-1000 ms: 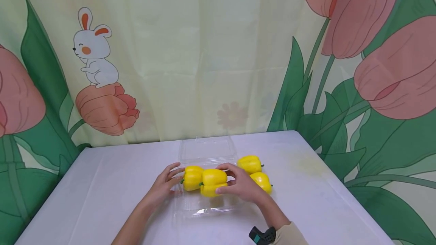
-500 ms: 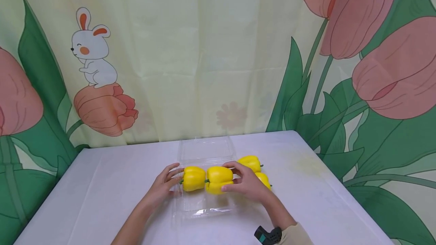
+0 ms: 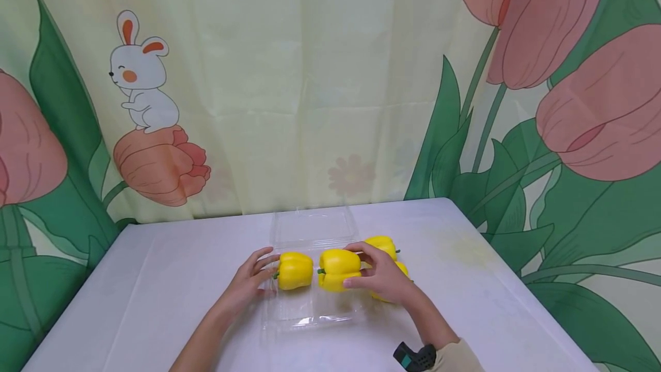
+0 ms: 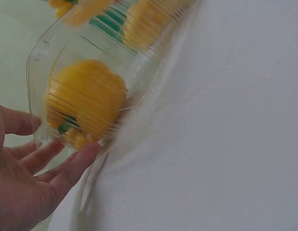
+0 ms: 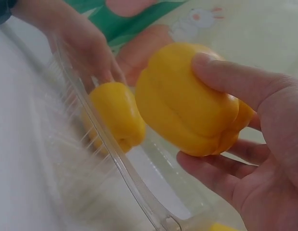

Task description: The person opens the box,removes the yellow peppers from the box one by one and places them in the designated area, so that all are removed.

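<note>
A yellow bell pepper (image 3: pixel 338 271) is in my right hand (image 3: pixel 387 277), its green stem pointing left; thumb and fingers grip its right end. It hangs over the right half of a clear plastic clamshell container (image 3: pixel 322 321), close above it. In the container's left half lies another yellow bell pepper (image 4: pixel 88 98), also with its stem to the left. At the container's left end my left hand (image 3: pixel 250 277) holds the wall, thumb (image 4: pixel 91 150) on the outside and fingers around the rim, close by the stem.
The container's clear lid (image 3: pixel 314 228) lies folded back behind it. Two more yellow bell peppers stand to the right on the white tablecloth (image 3: pixel 170 280), the rear pepper (image 3: pixel 384 243) and the front pepper (image 3: pixel 403 268), both partly behind my right hand. A printed curtain (image 3: pixel 268 85) hangs behind the table.
My right hand has carried its pepper to the right, from against the left pepper to a gap apart from it. The left hand and the container stay in place.
</note>
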Demonstrator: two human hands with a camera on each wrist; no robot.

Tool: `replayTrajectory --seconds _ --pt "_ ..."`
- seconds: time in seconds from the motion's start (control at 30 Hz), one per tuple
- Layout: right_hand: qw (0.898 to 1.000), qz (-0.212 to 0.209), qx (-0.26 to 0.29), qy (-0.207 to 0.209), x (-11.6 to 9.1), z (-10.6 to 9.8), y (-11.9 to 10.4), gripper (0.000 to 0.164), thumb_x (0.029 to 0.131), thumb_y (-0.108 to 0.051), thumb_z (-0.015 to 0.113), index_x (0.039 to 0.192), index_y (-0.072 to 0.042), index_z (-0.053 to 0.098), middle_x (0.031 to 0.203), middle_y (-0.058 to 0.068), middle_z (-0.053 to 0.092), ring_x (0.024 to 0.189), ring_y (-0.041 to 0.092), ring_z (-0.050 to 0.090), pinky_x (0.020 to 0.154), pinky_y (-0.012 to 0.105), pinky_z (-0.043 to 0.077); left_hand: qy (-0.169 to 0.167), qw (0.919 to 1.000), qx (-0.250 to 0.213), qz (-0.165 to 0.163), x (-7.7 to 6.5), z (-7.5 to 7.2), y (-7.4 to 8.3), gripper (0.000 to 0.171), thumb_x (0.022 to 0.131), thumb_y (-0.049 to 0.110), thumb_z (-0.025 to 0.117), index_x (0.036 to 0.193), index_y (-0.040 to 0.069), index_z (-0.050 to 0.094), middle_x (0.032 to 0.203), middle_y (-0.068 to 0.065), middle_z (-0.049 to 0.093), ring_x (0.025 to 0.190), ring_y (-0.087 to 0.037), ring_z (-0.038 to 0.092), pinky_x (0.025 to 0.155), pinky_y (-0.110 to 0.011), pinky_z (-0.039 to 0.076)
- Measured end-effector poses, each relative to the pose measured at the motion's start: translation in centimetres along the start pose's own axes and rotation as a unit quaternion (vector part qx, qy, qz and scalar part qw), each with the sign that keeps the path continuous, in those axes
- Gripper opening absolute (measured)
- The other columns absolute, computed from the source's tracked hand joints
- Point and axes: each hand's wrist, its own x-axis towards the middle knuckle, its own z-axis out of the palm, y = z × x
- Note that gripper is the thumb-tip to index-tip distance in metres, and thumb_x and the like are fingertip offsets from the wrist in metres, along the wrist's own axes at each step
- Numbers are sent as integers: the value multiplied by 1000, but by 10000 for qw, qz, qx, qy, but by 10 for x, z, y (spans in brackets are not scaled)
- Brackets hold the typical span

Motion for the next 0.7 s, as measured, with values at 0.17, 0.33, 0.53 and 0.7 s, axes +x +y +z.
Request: replayTrajectory --seconds 0.17,0.33,0.53,0.7 --pt "9999 75 -27 68 -1 -4 0 63 75 -34 82 129 -20 53 131 3 55 113 24 59 91 29 56 6 10000 -15 1 0 0 1 52 99 21 53 148 22 34 148 -8 47 130 -31 50 83 -37 59" --pt "9998 92 -87 173 -1 -9 1 64 75 -36 82 130 -20 53 131 3 55 113 23 60 93 31 56 -18 9999 -91 44 -1 0 1 51 99 20 52 148 21 34 148 -7 47 130 -30 51 82 -38 59" --pt "9994 130 -179 269 -2 -15 6 62 76 -36 81 129 -20 53 130 4 55 112 23 60 94 31 55 -44 9999 -134 61 0 -1 0 52 99 21 53 147 21 35 148 -7 47 132 -30 49 82 -38 59" --pt "9994 74 -200 273 -4 -18 5 62 78 -34 81 130 -17 52 130 7 54 113 25 59 94 32 55 -40 9999 -124 57 -1 -1 0 52 99 21 53 147 21 34 148 -7 47 133 -32 47 83 -38 59"
